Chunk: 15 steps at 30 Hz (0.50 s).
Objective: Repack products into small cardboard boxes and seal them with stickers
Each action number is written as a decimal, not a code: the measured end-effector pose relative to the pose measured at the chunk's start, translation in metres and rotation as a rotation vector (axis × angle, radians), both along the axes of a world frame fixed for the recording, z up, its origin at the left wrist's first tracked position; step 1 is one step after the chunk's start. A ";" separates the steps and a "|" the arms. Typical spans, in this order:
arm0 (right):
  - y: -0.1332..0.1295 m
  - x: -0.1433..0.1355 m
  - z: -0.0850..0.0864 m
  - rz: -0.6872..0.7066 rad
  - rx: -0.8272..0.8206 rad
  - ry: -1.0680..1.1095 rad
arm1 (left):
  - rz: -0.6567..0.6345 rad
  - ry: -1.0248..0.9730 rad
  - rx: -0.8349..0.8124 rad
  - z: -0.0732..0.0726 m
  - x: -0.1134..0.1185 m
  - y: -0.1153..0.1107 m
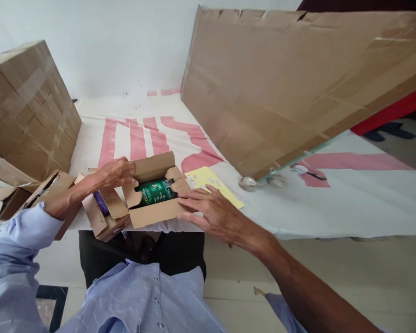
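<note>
An unsealed cardboard box (152,217) sits at the table's front edge with its flaps spread. Inside it lies a green printed package (156,192). At the box's left side, my left hand (118,172) has its fingers curled on a cardboard flap. My right hand (215,210) rests against the right flap, fingers stretched out and holding nothing. Just left of that box stands a second small cardboard box (116,203), partly opened, with something purple (101,203) showing inside. A yellow sheet (225,187) bearing several small white labels lies behind my right hand.
A stack of taped cartons (31,106) rises at the left, with more opened boxes (60,199) before it. A large cardboard-covered panel (280,92) leans over the right side, its lower corner near clear tape rolls (247,183). White cloth with red lettering (137,141) covers the table.
</note>
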State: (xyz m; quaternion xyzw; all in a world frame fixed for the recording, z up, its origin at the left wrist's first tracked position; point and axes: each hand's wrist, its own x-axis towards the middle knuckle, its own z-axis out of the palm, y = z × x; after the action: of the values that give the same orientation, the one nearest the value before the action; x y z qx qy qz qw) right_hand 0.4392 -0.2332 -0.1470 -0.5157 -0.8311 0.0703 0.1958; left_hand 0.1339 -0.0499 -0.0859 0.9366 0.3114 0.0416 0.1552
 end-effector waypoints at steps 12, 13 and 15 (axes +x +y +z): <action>0.124 -0.049 -0.002 0.151 -0.346 -0.246 | -0.003 0.079 0.122 -0.013 0.008 -0.020; 0.125 -0.053 -0.007 0.149 -0.351 -0.292 | -0.004 0.063 0.100 -0.013 0.007 -0.019; 0.124 -0.059 -0.014 0.137 -0.323 -0.366 | -0.006 0.013 0.047 -0.012 0.007 -0.017</action>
State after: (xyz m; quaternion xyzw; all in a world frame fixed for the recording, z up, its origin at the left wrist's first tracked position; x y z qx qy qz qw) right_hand 0.3801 -0.1089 -0.1613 -0.4871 -0.8636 0.1210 -0.0481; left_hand 0.1405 -0.0670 -0.0978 0.9411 0.3087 0.0422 0.1313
